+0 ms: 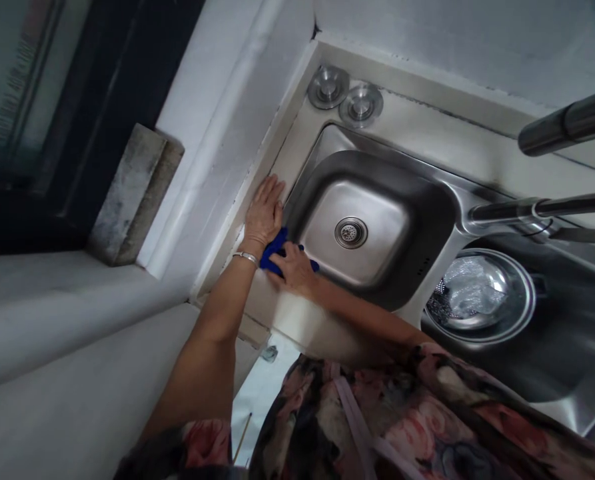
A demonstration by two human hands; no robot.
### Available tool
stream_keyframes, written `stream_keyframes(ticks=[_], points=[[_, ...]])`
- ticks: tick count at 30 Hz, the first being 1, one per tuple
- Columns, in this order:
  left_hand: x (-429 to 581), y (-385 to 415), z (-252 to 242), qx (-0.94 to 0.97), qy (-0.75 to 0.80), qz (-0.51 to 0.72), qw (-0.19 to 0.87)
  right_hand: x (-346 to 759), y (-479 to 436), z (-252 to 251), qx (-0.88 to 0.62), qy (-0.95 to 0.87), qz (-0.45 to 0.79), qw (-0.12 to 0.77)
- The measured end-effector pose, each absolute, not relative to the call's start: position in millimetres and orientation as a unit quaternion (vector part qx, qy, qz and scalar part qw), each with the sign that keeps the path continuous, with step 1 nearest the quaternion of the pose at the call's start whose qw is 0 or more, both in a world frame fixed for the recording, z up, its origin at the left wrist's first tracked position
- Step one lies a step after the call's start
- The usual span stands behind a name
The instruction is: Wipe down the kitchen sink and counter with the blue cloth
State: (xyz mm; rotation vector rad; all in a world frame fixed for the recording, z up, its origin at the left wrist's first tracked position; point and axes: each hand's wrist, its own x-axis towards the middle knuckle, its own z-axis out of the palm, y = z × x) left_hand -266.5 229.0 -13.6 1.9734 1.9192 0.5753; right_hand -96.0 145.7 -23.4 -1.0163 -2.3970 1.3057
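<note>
My left hand (264, 212) lies flat on the pale countertop (297, 147), its fingers stretched out along the sink's left edge. A bracelet circles that wrist. Close beside it, my right hand (297, 270) presses a blue cloth (273, 252) against the near left corner of the sink rim, fingers bent over it. Part of the cloth is hidden under the right hand. The steel sink basin (322, 207) next to both hands holds nothing, and its round drain strainer (350, 233) shows in the middle.
Two round metal sink strainers (361, 105) stand at the far left corner. In the second basin (567, 333) sits a metal bowl (530, 300) with clear plastic inside. A faucet (507, 210) reaches in from the right. A stone block (132, 193) rests on the ledge at left.
</note>
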Motion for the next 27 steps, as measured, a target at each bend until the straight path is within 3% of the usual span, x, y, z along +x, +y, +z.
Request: stream_keyframes(ticks=[4, 9, 12, 16, 19, 22, 27], points=[[-267.1, 228.3, -11.2, 0.697, 0.668, 0.211, 0.154, -65.7, 144.7, -26.5, -0.31, -0.836, 0.447, 0.075], [-272.1, 231.0, -17.0, 0.705, 0.662, 0.22, 0.128, -29.2, 157.2, -68.2, -0.368, -0.775, 0.513, 0.013], [-272.0, 231.4, -17.2, 0.705, 0.663, 0.218, 0.128, -50.8, 166.5, -85.2, -0.366, -0.778, 0.507, 0.065], [-269.0, 230.1, -13.2, 0.696, 0.674, 0.208, 0.13, -101.4, 199.3, -85.4, -0.46, -0.752, 0.426, 0.204], [-266.8, 229.8, -11.2, 0.694, 0.678, 0.201, 0.133, -115.1, 251.8, -78.8, -0.502, -0.755, 0.342, 0.247], [-266.1, 230.0, -10.4, 0.693, 0.679, 0.201, 0.132, -106.3, 315.8, -72.5, -0.508, -0.771, 0.302, 0.237], [-268.9, 230.7, -11.7, 0.702, 0.669, 0.216, 0.115, -69.2, 392.1, -59.1, -0.486, -0.847, 0.162, 0.14]])
